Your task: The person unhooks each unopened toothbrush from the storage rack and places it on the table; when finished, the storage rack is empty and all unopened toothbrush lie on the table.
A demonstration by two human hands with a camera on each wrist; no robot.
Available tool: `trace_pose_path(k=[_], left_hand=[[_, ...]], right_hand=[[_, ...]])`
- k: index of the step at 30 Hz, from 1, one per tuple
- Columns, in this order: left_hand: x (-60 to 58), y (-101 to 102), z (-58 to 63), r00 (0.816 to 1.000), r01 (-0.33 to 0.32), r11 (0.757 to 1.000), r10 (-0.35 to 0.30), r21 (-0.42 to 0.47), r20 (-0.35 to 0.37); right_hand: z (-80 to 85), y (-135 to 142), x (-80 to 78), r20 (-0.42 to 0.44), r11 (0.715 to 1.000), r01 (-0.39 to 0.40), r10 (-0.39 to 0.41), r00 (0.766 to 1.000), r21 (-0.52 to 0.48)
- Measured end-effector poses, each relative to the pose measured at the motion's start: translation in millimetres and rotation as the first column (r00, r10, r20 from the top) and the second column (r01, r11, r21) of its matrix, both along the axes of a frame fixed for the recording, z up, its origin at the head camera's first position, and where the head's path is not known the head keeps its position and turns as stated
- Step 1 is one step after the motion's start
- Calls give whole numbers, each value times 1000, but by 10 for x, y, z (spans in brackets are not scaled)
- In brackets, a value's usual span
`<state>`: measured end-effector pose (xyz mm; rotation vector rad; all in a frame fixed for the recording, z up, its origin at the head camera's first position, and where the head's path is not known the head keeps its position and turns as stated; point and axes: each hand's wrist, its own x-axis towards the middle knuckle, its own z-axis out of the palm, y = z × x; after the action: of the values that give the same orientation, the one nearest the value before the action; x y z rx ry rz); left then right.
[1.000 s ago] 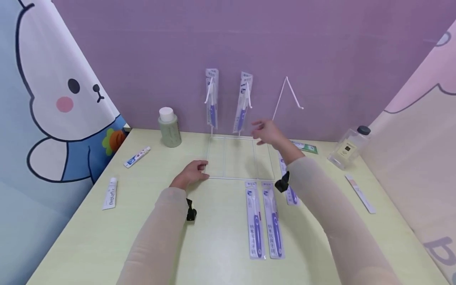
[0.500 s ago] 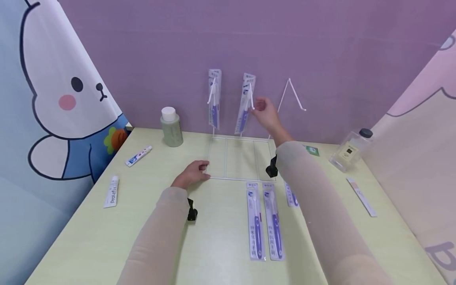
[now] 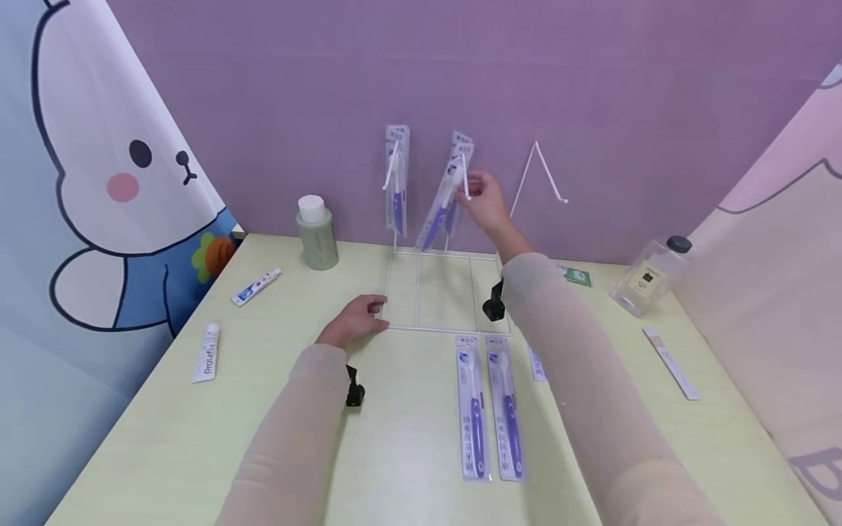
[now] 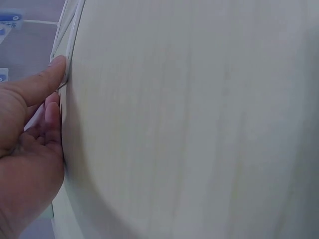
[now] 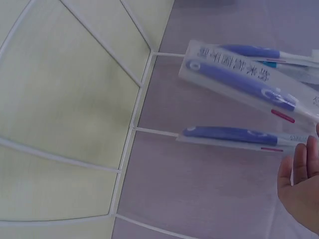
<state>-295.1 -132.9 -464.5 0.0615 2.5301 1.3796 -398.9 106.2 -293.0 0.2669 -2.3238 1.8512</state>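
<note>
My left hand (image 3: 354, 320) pinches the front left corner of a white wire rack (image 3: 447, 332); in the left wrist view the thumb (image 4: 47, 79) lies on the wire. The right hand (image 3: 485, 201) is at the middle hook, its fingertips pinching the edge of a packaged toothbrush (image 3: 439, 201) that tilts with its lower end to the left. Behind it on that hook hangs another packaged toothbrush (image 5: 232, 137). In the right wrist view the frame edge cuts off the fingertips. A further packaged toothbrush (image 3: 397, 183) hangs on the left hook. The right hook (image 3: 549, 172) carries nothing.
Two packaged toothbrushes, one left (image 3: 473, 409) and one right (image 3: 505, 409), lie before the rack; another (image 3: 536, 364) is partly under the right sleeve. Around them are a green bottle (image 3: 317, 237), toothpaste tubes (image 3: 256, 286), a clear bottle (image 3: 647, 277) and a slim packet (image 3: 671, 363).
My right hand has moved up and left to the middle hook. The front toothbrush there has come apart from the one behind and tilted more. The left hand stays on the rack.
</note>
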Motion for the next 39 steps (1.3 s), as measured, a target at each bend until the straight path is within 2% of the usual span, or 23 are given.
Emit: trace_pose_path(k=[7, 10, 15, 20, 28, 34, 39], left_hand=[[3, 7, 13, 1000, 15, 1000, -15, -8, 4], [5, 7, 19, 1000, 6, 1000, -6, -12, 1], [6, 3, 15, 1000, 11, 1000, -11, -8, 10], [9, 7, 24, 1000, 19, 1000, -19, -2, 2], [17, -3, 39, 1000, 17, 1000, -17, 1, 9], [16, -11, 61, 1000, 17, 1000, -17, -1, 11], [12, -6, 48, 1000, 17, 1000, -17, 3, 19]], right_hand=[[-8, -28, 36, -38, 1000, 6, -6, 999, 13], [-13, -23, 26, -42, 999, 36, -35, 999, 19], [-22, -14, 30, -51, 997, 72, -72, 996, -2], [-27, -7, 52, -78, 997, 69, -71, 994, -31], [38, 152, 134, -107, 995, 94, -90, 990, 33], [87, 329, 271, -79, 999, 29, -30, 996, -18], [26, 422, 450, -15, 996, -48, 47, 999, -69]])
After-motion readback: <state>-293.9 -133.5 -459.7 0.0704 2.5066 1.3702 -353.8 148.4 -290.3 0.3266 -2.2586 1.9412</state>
